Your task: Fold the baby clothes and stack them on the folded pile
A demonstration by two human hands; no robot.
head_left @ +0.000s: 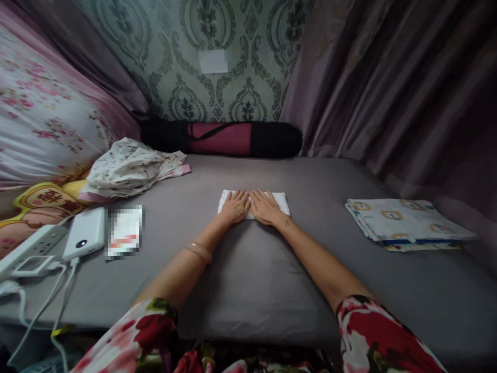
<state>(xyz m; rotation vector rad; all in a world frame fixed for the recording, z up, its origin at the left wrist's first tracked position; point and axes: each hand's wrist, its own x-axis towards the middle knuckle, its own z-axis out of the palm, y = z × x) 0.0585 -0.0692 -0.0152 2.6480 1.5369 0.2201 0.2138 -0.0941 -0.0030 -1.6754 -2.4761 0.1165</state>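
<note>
Under 2 spread, flat hands, left (235,206) and right (265,207), the folded white cloth (280,202) lies on the grey sheet (248,274).

A small white folded cloth (282,202) — flat, roughly rectangular — lies on the grey sheet (256,269).

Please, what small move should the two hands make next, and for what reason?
Probably lift both hands straight up, gently. The left hand and right hand lie flat, side by side, on the small white folded cloth, which already looks fairly flat, so sliding them away might drag it.
</note>
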